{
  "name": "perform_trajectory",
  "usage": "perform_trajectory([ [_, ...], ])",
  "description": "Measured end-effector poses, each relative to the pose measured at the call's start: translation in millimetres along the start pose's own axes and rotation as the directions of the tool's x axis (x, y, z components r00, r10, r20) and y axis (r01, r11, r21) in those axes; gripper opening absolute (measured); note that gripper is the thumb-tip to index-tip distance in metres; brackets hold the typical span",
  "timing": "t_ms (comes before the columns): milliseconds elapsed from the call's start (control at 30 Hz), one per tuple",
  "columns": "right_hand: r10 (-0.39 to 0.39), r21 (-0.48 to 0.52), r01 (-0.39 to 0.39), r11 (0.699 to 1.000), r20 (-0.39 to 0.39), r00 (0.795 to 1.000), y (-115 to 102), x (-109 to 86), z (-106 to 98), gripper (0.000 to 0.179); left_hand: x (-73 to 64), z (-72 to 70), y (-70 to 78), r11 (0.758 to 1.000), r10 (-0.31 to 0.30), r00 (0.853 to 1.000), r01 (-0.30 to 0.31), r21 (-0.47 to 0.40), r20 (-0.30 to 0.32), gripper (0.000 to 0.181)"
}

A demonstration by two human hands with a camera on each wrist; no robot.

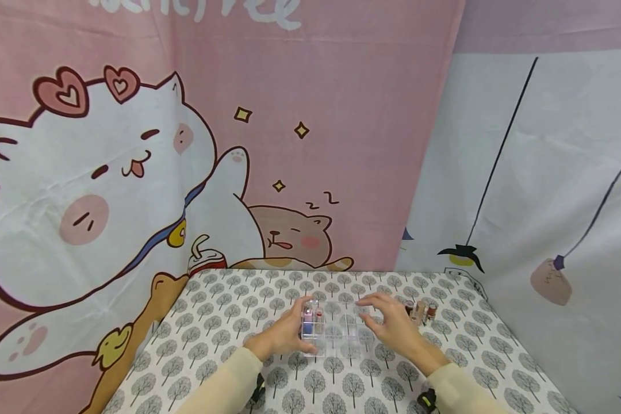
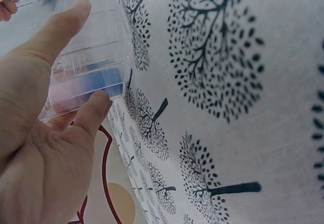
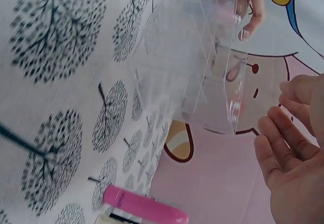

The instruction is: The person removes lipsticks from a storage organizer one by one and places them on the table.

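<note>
Gripping the left end of a clear divided organizer (image 1: 344, 333) with my left hand (image 1: 284, 330), I have the thumb along its near side and the fingers at its far and outer side; the organizer sits on the tree-print tablecloth (image 1: 227, 322), between my two hands. My right hand (image 1: 395, 322) holds nothing; its fingers are loosely bent near the organizer's right end, and the right wrist view shows them apart from its clear wall.

At the left end, a pink-and-blue item (image 2: 86, 88) lies behind the clear wall, just beside one of my left fingers; a small red-topped item (image 1: 319, 313) sits just to the right, in the same end of the organizer; the compartments' finer edges blur together. Beyond my right hand, a few small cosmetic containers (image 1: 420, 310) stand in a cluster on the cloth; the right wrist view shows a bright pink tube (image 3: 144, 204) on that side too; pale sleeves (image 1: 222, 374) cover my forearms; behind the table hangs a pink backdrop (image 1: 362, 144) with cartoon animals.
</note>
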State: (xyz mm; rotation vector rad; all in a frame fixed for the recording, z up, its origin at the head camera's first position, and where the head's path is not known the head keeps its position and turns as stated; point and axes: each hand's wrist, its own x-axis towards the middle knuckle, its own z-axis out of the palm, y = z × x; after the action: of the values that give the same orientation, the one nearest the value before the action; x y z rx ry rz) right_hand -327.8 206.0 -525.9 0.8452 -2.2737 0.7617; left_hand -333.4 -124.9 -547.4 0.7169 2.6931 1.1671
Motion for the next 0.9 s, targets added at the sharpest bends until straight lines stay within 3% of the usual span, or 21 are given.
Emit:
perform_trajectory([
  [167, -0.006, 0.033, 0.005, 0.999, 0.047, 0.999, -7, 5.4, 9, 0.032, 1.0, -0.5, -2.0, 1.000, 0.018, 1.000, -0.018, -0.017, 0.001, 0.135],
  [400, 0.042, 0.048, -0.050, 0.998, 0.141, 0.989, -16, 9.8, 21, 0.034, 1.4, 0.0, -6.3, 0.999, 0.038, 0.999, -0.038, 0.034, 0.011, 0.136],
  [533, 0.025, 0.058, -0.035, 0.998, 0.171, 0.985, -19, 12.0, 29, 0.032, 0.7, -0.8, -7.4, 0.998, 0.050, 0.999, -0.051, 0.040, 0.015, 0.133],
  [700, 0.009, 0.076, -0.025, 0.997, 0.204, 0.979, -21, 15.9, 38, 0.032, 0.5, -1.1, -6.8, 0.997, 0.065, 0.998, -0.066, 0.034, 0.015, 0.132],
  [900, 0.037, 0.098, -0.064, 0.993, 0.257, 0.966, -25, 18.8, 45, 0.035, -1.1, -1.7, -3.7, 0.998, 0.068, 0.997, -0.068, 0.001, 0.027, 0.131],
])
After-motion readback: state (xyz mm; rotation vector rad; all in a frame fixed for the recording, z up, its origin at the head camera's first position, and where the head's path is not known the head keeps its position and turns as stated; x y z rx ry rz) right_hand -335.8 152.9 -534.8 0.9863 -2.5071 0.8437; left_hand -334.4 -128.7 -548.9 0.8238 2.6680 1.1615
